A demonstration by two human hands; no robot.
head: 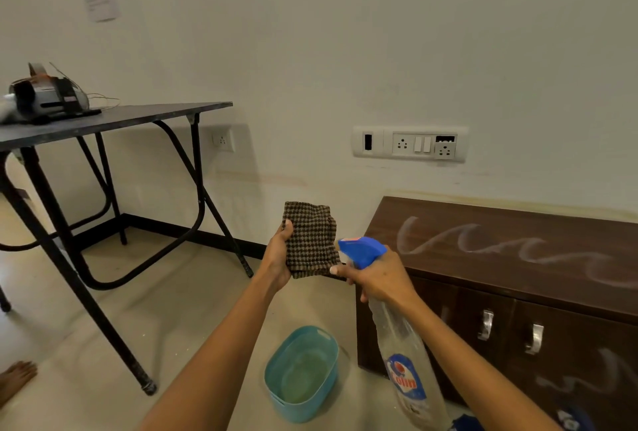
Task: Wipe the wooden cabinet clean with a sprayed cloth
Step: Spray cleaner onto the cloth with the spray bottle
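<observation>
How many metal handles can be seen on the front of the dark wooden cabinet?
3 curved metal handles on the dark wooden cabinet front: one faint at the left, partly behind the forearm, one in the middle, one at the right. More may lie beyond the right frame edge.

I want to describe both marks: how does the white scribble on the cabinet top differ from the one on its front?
The scribble on the cabinet top is long and lies flat on the horizontal surface. The scribble on the front is shorter and sits on a vertical door, below the handles. Both are wavy white lines on dark wood.
</observation>
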